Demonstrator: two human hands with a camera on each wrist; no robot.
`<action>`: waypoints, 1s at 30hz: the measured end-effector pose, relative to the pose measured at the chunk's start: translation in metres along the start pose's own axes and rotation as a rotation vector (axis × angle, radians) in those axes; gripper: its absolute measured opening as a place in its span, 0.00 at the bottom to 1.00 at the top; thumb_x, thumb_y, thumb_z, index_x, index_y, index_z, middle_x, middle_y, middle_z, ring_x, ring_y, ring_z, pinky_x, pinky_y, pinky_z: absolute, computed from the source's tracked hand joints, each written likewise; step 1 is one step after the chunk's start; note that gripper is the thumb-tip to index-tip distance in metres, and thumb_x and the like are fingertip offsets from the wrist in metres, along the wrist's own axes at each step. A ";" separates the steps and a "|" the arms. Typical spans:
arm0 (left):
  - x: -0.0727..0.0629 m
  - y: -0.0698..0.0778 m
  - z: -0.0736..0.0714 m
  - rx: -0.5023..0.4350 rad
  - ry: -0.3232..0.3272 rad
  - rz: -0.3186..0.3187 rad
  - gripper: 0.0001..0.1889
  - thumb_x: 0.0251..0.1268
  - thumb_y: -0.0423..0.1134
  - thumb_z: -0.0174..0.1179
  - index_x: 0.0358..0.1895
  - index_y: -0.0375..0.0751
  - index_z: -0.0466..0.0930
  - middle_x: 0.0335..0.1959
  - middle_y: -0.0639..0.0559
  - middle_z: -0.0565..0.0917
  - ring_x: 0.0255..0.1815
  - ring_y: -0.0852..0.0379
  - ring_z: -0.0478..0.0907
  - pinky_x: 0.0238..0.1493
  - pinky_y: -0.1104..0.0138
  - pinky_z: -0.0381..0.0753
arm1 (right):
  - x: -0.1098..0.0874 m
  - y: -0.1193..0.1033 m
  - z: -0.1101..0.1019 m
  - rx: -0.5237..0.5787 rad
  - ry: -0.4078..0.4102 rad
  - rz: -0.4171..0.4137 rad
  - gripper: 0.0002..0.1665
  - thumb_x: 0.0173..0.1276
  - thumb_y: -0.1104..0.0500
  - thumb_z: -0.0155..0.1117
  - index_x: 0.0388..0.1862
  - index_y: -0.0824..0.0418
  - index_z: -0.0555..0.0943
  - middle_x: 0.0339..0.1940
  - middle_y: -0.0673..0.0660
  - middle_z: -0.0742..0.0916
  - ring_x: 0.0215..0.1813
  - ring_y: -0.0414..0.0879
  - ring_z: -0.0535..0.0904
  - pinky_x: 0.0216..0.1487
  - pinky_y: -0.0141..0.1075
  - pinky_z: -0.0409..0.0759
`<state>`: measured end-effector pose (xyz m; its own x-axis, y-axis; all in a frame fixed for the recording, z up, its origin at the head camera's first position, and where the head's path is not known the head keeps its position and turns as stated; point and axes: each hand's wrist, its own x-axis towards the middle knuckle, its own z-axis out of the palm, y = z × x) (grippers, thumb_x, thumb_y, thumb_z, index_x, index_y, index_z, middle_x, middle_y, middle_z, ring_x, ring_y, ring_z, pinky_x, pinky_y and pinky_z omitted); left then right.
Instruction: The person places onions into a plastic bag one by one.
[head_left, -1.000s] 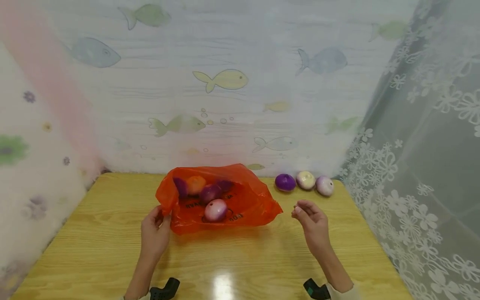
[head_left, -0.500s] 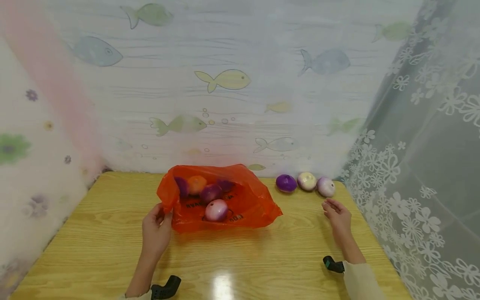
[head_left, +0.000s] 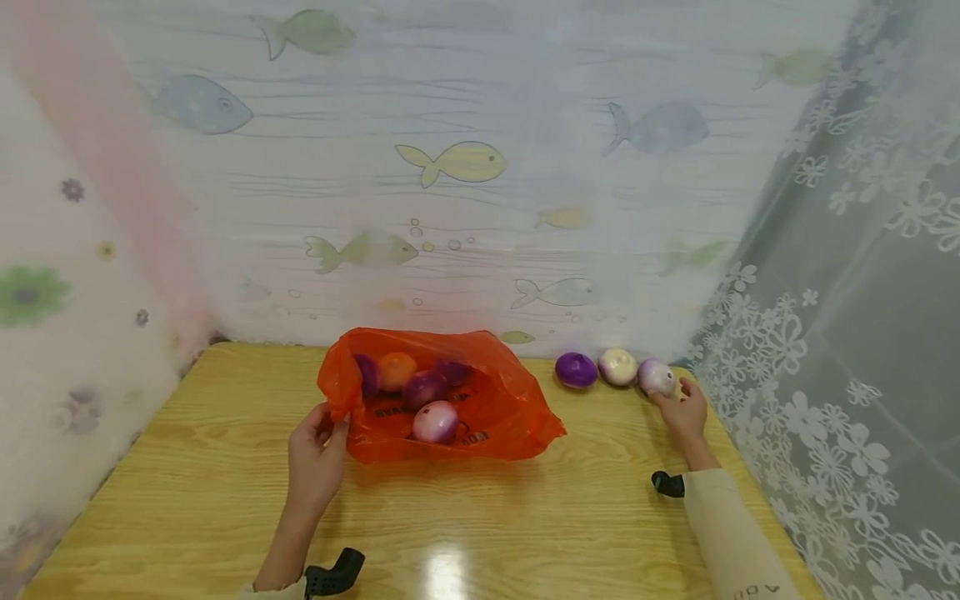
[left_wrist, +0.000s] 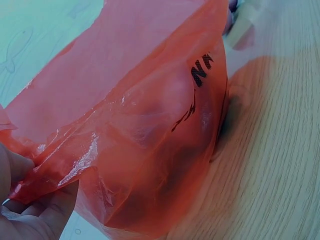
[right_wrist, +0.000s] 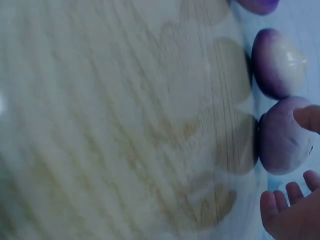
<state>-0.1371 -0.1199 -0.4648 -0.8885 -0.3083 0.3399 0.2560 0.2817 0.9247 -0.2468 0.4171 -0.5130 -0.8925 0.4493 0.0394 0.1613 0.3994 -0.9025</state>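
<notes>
My left hand [head_left: 317, 458] pinches the left edge of an orange-red plastic bag [head_left: 517, 417] between thumb and fingers, holding its mouth open toward me. Inside lie several onions, among them a pale pink-purple one [head_left: 435, 422] at the front. In the left wrist view the bag [left_wrist: 150, 125] fills the middle, with black print on it. At the back right, my right hand [head_left: 686, 417] reaches to the rightmost onion [head_left: 655, 377]. The right wrist view has the thumb [right_wrist: 309, 119] overlapping this onion [right_wrist: 285, 140], while the other fingers stand apart below it.
To the left of that onion are a whitish onion [head_left: 618, 367] and a dark purple onion [head_left: 576, 370], in a row along the back edge of the wooden table [head_left: 450, 525]. Fish-patterned curtain [head_left: 465, 250] hangs behind; lace curtain [head_left: 840, 417] borders the right side.
My right hand has moved right and away from me, from beside the bag to the rightmost onion. The left hand keeps its hold on the bag's edge.
</notes>
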 end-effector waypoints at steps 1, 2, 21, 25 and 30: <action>0.000 0.000 0.000 0.002 0.000 0.000 0.11 0.74 0.25 0.53 0.53 0.24 0.80 0.44 0.32 0.84 0.39 0.73 0.79 0.41 0.82 0.78 | 0.002 -0.001 0.000 -0.019 -0.018 0.000 0.46 0.73 0.59 0.63 0.80 0.73 0.52 0.78 0.77 0.59 0.77 0.70 0.55 0.73 0.60 0.62; 0.000 -0.001 0.000 0.005 0.000 0.001 0.11 0.74 0.25 0.53 0.53 0.24 0.80 0.44 0.32 0.84 0.39 0.73 0.79 0.41 0.82 0.78 | 0.005 -0.002 -0.001 -0.042 -0.034 -0.004 0.47 0.73 0.58 0.63 0.80 0.73 0.51 0.78 0.77 0.58 0.78 0.71 0.54 0.74 0.61 0.60; 0.000 0.000 -0.006 0.011 0.001 -0.021 0.12 0.75 0.27 0.54 0.54 0.25 0.80 0.46 0.32 0.84 0.39 0.73 0.79 0.42 0.82 0.79 | 0.023 -0.007 -0.005 -0.119 -0.205 -0.005 0.50 0.76 0.43 0.58 0.81 0.71 0.49 0.78 0.77 0.57 0.77 0.69 0.57 0.75 0.59 0.61; 0.000 0.000 -0.007 0.001 -0.004 -0.029 0.12 0.75 0.26 0.53 0.55 0.25 0.80 0.47 0.32 0.84 0.40 0.72 0.79 0.42 0.82 0.79 | 0.024 -0.008 -0.004 -0.091 -0.201 0.006 0.48 0.76 0.43 0.57 0.79 0.73 0.53 0.76 0.78 0.61 0.74 0.68 0.60 0.73 0.58 0.63; -0.002 0.000 -0.008 0.002 -0.012 -0.039 0.13 0.76 0.26 0.53 0.56 0.24 0.79 0.48 0.32 0.83 0.41 0.72 0.79 0.43 0.83 0.79 | 0.026 -0.004 -0.003 -0.088 -0.208 0.051 0.55 0.75 0.43 0.60 0.81 0.74 0.44 0.80 0.78 0.54 0.79 0.69 0.54 0.77 0.58 0.58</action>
<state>-0.1326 -0.1266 -0.4642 -0.9025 -0.3079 0.3012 0.2200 0.2716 0.9369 -0.2693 0.4289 -0.5069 -0.9485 0.2996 -0.1028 0.2362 0.4525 -0.8599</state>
